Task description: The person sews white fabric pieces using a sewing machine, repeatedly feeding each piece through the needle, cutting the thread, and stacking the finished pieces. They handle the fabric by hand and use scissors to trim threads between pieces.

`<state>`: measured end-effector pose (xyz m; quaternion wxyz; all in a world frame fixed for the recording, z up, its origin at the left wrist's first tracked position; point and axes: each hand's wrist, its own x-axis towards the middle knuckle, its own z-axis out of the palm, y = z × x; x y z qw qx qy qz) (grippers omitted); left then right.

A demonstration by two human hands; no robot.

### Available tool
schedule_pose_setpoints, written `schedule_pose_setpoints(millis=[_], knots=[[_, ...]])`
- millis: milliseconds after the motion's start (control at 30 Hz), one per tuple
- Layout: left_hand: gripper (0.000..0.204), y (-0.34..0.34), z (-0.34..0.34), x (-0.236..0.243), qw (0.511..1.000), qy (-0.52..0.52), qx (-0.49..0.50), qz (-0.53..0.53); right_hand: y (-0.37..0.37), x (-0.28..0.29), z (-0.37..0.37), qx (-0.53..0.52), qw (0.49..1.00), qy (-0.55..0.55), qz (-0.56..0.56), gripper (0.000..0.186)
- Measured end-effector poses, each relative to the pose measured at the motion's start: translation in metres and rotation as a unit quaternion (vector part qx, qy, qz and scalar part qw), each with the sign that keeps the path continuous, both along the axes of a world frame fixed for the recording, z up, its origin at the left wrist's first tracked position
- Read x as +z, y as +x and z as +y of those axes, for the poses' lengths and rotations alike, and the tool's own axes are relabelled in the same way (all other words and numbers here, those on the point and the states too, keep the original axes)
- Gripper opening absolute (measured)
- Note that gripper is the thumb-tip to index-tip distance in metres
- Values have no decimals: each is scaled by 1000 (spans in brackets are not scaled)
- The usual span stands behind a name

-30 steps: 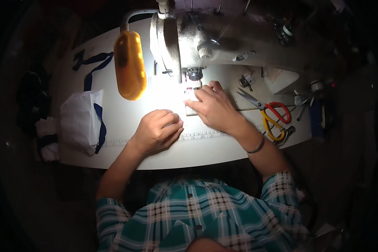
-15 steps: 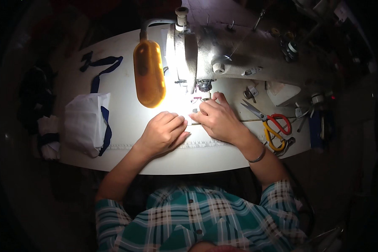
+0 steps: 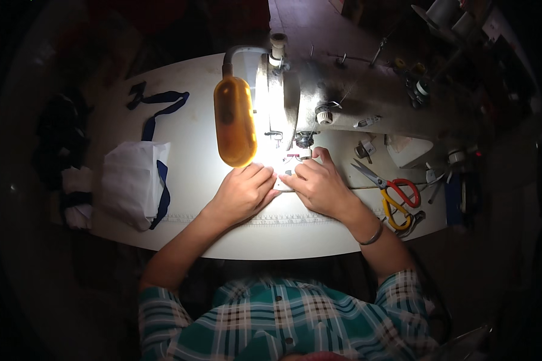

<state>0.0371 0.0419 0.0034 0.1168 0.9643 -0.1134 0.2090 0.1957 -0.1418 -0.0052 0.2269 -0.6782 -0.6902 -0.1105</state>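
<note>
At the needle area of a sewing machine (image 3: 355,96), my two hands rest close together on the white table. My left hand (image 3: 244,191) is closed, its fingers curled and pressed together just left of the presser foot (image 3: 306,150). My right hand (image 3: 320,183) is bent round the near side of the foot, thumb toward the left fingertips and one finger beside the foot. Whatever lies between the fingertips is washed out by glare and covered by the fingers. An amber lamp (image 3: 235,126) hangs over the table, left of the machine head.
Scissors (image 3: 396,195) with red and yellow handles lie right of my right hand. A measuring tape strip (image 3: 223,219) runs along the front. Folded white cloth (image 3: 135,180) with a navy strap (image 3: 165,105) lies at left, near a dark cloth heap (image 3: 63,132).
The whole view has shifted, so the table and machine sit lower and further right. Both hands stay at the presser foot, with little visible change in their grip.
</note>
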Motion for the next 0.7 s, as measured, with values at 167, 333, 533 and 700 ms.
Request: schedule_pose_setpoints(millis=[167,333,533,700], knots=[[35,3,4,2,1000,1,7,30,1,-7,5,-21,1000,12,-13,27],[36,9,8,-1,1000,21,15,7,2,-8,8,-37,999,10,-28,27],[36,11,12,1,999,23,35,23,3,-8,13,-45,997,28,-46,28],[36,15,18,-6,998,2,50,32,4,-12,12,-64,997,-17,-46,36]])
